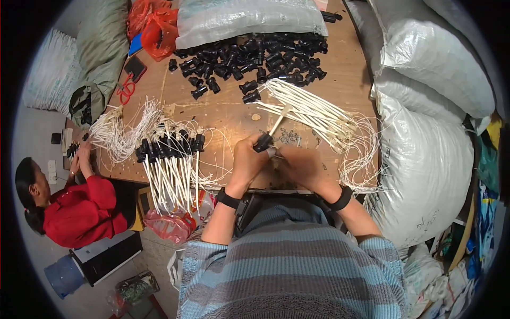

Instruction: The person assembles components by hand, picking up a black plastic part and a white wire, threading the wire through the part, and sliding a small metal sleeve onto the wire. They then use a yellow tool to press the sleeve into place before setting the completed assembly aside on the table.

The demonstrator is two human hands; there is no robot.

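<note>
My left hand (248, 164) is closed round a black plastic socket (263, 142) near the table's front edge. A white tube (278, 123) sticks up out of that socket, tilted to the right. Close beside it is my right hand (304, 166), smeared by motion, so what its fingers do cannot be made out. Small metal pieces (289, 137) lie scattered just beyond my hands. A bundle of white tubes (308, 109) with thin white wires (361, 159) stretches to the right. On the left, several sockets fitted with tubes (170, 175) hang over the front edge.
A heap of loose black sockets (255, 58) covers the back of the table (228, 117), under a white sack (249, 21). More white wires (125, 133), red scissors (126, 89) and red bags (154, 32) lie left. Stuffed sacks (419, 159) crowd the right side. A person in red (79, 207) works at left.
</note>
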